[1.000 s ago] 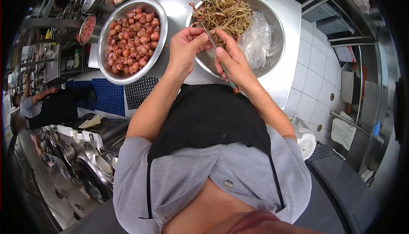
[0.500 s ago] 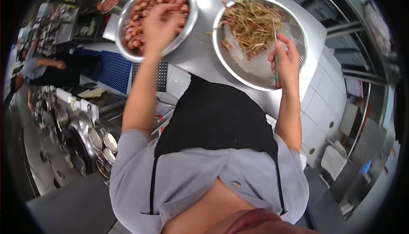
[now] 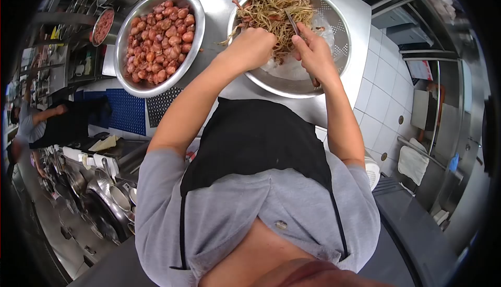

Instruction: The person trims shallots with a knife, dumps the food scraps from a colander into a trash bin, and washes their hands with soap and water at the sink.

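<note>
Small red-skinned shallots (image 3: 160, 41) fill a steel bowl (image 3: 199, 23) on the left of the steel table. To its right, a perforated colander (image 3: 343, 49) holds a heap of dry, straw-coloured stalks (image 3: 276, 7) over a clear plastic bag (image 3: 284, 70). My left hand (image 3: 253, 49) is above the colander's near left part, beside the stalks, fingers curled closed; whatever they hold is hidden. In my right hand (image 3: 317, 60) is a knife (image 3: 291, 21), its blade angled up and left over the stalks, its handle end showing below the palm.
The steel table (image 3: 219, 5) carries both vessels. Bowls of meat (image 3: 103, 27) stand beyond the shallots at upper left. A co-worker (image 3: 44, 122) is at far left near pans and ladles (image 3: 99, 182). Blue matting (image 3: 126, 110) and white floor tiles (image 3: 378, 94) lie below.
My left hand has moved right, from the shallot bowl to the colander. My right hand with the knife has come inward, tilting the blade left. The view has shifted.
</note>
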Demonstrator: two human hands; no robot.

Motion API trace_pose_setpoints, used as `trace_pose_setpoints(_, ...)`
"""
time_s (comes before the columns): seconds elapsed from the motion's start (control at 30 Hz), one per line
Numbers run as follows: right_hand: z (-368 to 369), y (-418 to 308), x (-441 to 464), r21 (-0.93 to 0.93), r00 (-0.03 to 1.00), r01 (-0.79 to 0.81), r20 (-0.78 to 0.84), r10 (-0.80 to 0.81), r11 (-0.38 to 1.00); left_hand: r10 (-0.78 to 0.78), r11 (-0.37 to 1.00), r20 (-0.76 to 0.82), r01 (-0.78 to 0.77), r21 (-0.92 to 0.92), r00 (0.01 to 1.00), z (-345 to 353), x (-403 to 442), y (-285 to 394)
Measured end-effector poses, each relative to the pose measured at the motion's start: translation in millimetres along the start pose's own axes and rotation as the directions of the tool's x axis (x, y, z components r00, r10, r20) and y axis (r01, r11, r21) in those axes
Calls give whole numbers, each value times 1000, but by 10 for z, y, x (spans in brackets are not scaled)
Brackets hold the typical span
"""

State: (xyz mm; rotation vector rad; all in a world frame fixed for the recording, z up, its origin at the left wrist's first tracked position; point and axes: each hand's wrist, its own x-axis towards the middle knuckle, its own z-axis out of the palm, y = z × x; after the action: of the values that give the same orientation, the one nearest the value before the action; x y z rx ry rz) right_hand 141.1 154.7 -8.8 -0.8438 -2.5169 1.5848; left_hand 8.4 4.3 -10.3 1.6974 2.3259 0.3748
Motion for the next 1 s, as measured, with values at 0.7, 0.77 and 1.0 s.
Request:
trace_pose_setpoints(0.7,15,-256,-622,627,992,-14,106,-68,779,-362,31,14,27,-999,932,-252,-404,4)
trace_pose_setpoints(0.77,98,-339,-662,639,983,-59,173,-68,767,-397,-24,61,55,-998,916,-276,-414,88)
trace_pose_setpoints(1.0,234,-354,-681,614,976,-15,179,-121,789,-431,23,-50,-45,-999,901,-184,-374,193)
